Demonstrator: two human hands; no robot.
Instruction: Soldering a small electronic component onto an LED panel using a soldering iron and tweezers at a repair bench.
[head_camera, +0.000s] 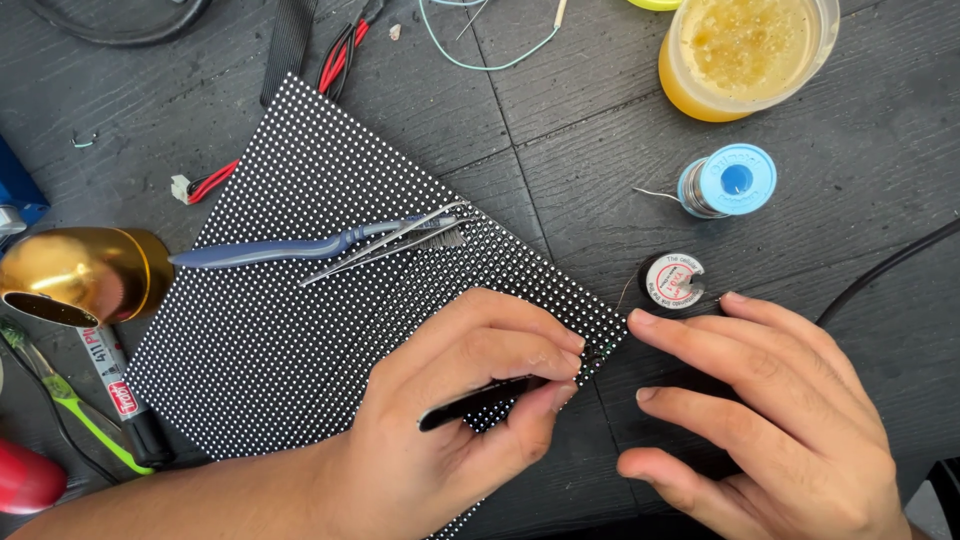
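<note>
left hand pinches black tweezers, tip pointing right at dotted panel corner | right hand flat, holding nothing, just beside

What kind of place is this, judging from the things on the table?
Probably an electronics repair bench. A black LED matrix panel lies on the dark table, with a solder wire spool and an open jar of yellowish paste, likely flux, beside it. The left hand holds a thin black tool at the panel's corner.
</note>
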